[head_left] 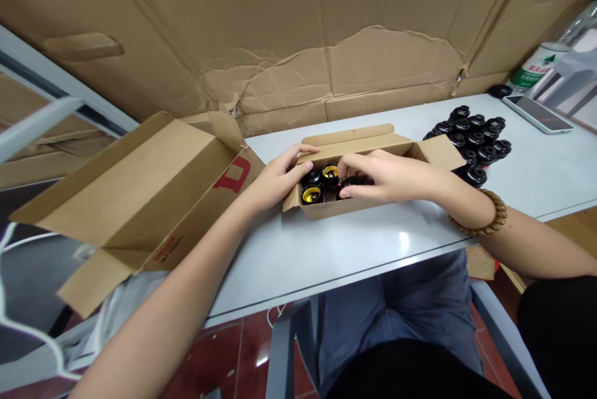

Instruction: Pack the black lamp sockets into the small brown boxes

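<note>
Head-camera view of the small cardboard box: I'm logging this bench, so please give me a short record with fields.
Left hand: open, on the box's left end, fingers reaching over its rim
Right hand: fingertips among the parts inside the box
Box: small open cardboard box, flaps up, on a white table
Contents: round black parts with gold centres
Beside box: pile of round black parts
Wrist: wooden bead bracelet on the right
Also: phone, larger open carton

Carton (354, 147) on the table (298, 250) — loose round parts (473, 135) to its right.
</note>
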Tool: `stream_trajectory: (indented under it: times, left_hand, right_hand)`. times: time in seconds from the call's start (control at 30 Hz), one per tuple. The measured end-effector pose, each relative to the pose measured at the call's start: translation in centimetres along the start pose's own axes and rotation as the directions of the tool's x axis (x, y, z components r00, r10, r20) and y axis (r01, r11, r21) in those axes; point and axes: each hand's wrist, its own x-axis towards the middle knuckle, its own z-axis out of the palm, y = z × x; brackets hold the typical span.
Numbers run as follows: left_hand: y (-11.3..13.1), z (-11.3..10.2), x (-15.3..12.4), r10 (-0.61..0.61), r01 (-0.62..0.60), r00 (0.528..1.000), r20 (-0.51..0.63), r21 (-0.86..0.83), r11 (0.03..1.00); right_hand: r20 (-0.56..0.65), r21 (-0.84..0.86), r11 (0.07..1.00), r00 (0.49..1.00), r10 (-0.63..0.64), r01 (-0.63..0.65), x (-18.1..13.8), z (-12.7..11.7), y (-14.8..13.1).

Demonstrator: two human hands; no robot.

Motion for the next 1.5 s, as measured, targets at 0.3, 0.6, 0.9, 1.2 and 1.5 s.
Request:
stream_trajectory:
  times: [0.3,0.6,0.9,1.2,1.5]
  left_hand:
    - [0.4,-0.1,-0.1,0.001,-0.001,1.000,-0.012,0.020,1.000]
    - [-0.1,0.1,0.0,0.008,-0.008,1.000,-0.014,0.003,1.000]
    - [0.3,-0.1,-0.1,-0.006,0.006,1.000,-0.003,-0.003,1.000]
    - [0.1,0.0,-0.1,-0.004,0.004,1.000,0.004,-0.018,1.000]
    - [0.3,0.1,-0.2,-0.029,0.029,1.000,0.001,-0.050,0.998]
  right_hand:
    - [0.039,0.098,0.994,0.998,-0.042,0.038,0.2,0.0,0.5]
    - [-0.005,0.093,0.994,0.998,-0.057,0.058,0.2,0.1,0.4]
    - [0.151,0.124,0.992,0.988,-0.044,0.026,0.4,0.0,0.5]
    - [0.303,0.187,0.980,0.953,0.006,-0.066,0.3,-0.4,0.4]
    - [0.077,0.104,0.993,0.995,-0.064,0.056,-0.3,-0.9,-0.1]
